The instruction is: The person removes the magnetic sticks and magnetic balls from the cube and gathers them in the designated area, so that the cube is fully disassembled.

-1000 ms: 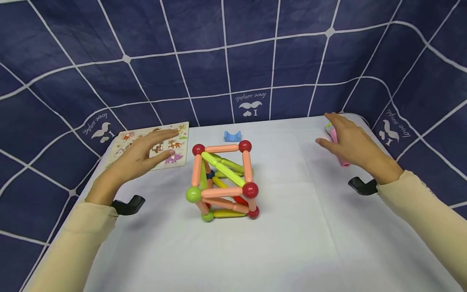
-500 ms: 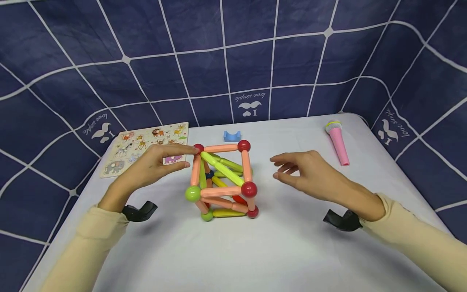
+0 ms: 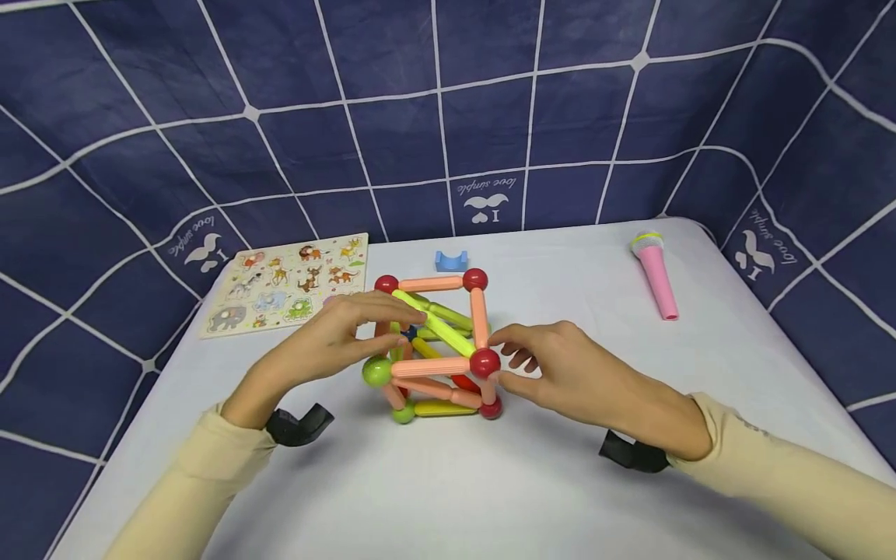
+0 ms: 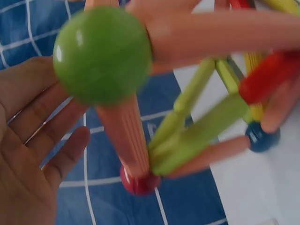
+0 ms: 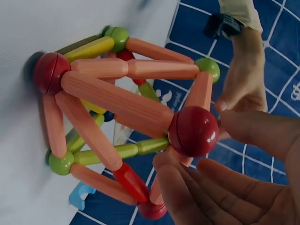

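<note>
**While the left hand and right hand flank it, a ball-and-rod toy cube stands on the white surface**

Although the left hand's fingers overlap the cube's left side in the head view, whether they touch it cannot be told; that hand is relaxed, its thumb apart from its extended fingers, near the upper green ball. The right hand is spread too, fingers gently bent, with thumb and forefinger on either side of the upper front red ball; contact there is unclear.

Salmon rods form most of the cube's edges, and a lime rod slants across its top to that red ball. A dark blue ball sits lower in the frame.

Behind the cube lies a notched blue block. An animal puzzle board rests at the back left, and a pink toy microphone at the back right. Navy cloth with white lines hangs behind.
</note>
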Demonstrator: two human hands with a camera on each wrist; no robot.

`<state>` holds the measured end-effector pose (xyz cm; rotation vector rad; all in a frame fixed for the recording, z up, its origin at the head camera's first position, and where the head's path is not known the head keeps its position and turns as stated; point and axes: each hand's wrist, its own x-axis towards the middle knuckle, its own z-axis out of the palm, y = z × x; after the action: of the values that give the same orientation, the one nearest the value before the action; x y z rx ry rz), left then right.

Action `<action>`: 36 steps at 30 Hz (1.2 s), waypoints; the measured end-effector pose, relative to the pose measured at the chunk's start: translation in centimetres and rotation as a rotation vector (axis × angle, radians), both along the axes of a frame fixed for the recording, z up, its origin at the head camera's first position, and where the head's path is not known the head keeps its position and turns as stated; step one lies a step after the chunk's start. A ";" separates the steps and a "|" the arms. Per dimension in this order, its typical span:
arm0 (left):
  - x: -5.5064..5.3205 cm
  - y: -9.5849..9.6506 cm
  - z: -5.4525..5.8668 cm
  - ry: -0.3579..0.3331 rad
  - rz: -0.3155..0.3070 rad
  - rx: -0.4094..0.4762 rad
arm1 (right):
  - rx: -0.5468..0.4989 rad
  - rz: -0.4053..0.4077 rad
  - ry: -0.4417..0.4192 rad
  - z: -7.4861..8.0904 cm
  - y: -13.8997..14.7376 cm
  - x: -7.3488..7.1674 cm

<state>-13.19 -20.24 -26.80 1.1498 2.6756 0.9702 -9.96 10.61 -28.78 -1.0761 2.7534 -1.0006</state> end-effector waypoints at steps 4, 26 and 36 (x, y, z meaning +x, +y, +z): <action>-0.3 1.8 0.6 0.013 -0.080 -0.012 | -0.031 0.013 0.012 -0.2 -0.5 0.2; -0.6 5.9 -0.7 0.244 -0.165 -0.191 | -0.023 -0.032 0.158 -1.6 -2.5 0.0; -0.8 6.0 -1.1 0.294 -0.163 -0.156 | -0.147 0.012 0.206 -2.5 -2.7 -0.2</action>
<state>-13.99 -14.28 -27.95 1.5505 2.7537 0.5967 -10.19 7.87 -31.25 -1.2823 2.8648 -1.1687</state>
